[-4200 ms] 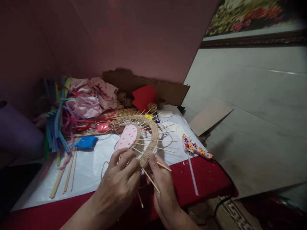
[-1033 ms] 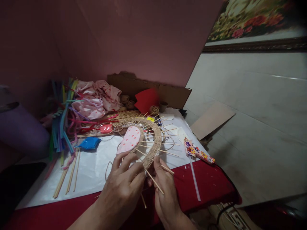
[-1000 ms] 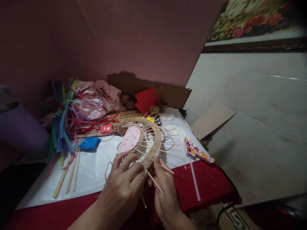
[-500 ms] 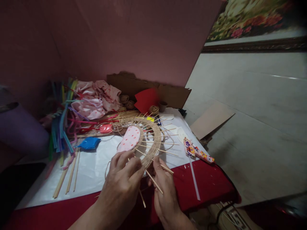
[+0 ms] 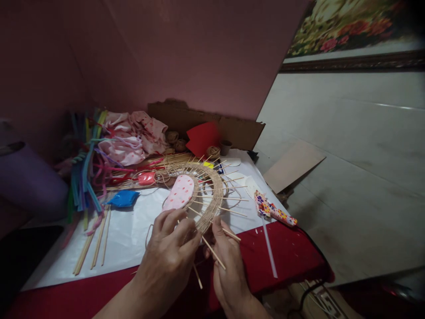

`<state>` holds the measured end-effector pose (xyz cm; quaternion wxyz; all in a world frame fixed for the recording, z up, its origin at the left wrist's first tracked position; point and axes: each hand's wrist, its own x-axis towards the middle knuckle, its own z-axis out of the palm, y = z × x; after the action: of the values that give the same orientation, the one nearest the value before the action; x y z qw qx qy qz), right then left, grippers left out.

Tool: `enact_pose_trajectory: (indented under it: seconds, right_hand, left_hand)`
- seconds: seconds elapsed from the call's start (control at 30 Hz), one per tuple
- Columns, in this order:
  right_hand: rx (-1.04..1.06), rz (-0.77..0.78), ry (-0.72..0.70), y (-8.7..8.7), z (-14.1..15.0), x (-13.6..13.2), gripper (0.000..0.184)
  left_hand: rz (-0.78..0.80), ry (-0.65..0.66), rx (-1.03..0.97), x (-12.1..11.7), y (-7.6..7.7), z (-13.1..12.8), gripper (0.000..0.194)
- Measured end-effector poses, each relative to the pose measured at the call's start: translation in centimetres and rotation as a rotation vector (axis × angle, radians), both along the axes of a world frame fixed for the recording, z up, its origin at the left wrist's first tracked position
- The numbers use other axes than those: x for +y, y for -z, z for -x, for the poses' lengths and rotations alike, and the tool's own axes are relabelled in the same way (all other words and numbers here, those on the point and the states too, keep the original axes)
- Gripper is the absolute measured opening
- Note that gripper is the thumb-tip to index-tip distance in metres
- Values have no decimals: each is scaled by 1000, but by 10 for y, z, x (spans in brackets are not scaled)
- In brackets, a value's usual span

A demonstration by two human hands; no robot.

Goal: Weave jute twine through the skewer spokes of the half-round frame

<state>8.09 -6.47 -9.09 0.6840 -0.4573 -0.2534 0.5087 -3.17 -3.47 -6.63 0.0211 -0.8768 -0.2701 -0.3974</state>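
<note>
Between my hands is a woven twine frame (image 5: pixel 216 191), a curved band of jute twine with thin wooden sticks radiating outward through it. At its inner side sits an oval pad of pink polka-dot fabric (image 5: pixel 181 192). My left hand (image 5: pixel 171 248) grips the frame's near left side, its fingers curled over the sticks by the pad. On the near right, my right hand (image 5: pixel 227 261) pinches the band's lower edge between thumb and fingers, among the stick ends. The fingertips under the band are partly hidden.
Pipe cleaners (image 5: pixel 83 177), crumpled pink fabric (image 5: pixel 133 137) and a blue packet (image 5: pixel 124 198) lie to the left. Twine balls (image 5: pixel 213 153) and a red sheet (image 5: pixel 203 138) are behind. A floral fabric piece (image 5: pixel 274 210) and a clear stick (image 5: pixel 269 250) lie right, near the table edge.
</note>
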Motion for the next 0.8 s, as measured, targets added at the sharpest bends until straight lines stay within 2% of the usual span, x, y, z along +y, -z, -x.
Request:
enact_pose_trajectory:
  seconds: [0.23,0.47,0.67,0.8]
  right_hand:
    - [3,15,10,3,0,0,28]
    - [48,-79,-38,1,-1,-1,26]
    - [-45,54,15,5,-1,-1,32]
    - [-49,42,6,4,-1,-1,31]
  left_hand:
    - [25,-4,12,-1,-1,0,18]
    - [47,16,-66,-3,-4,2,19]
    - [29,-158,-31,2,-4,7,17]
    - [25,-163,29,2,-1,5,20]
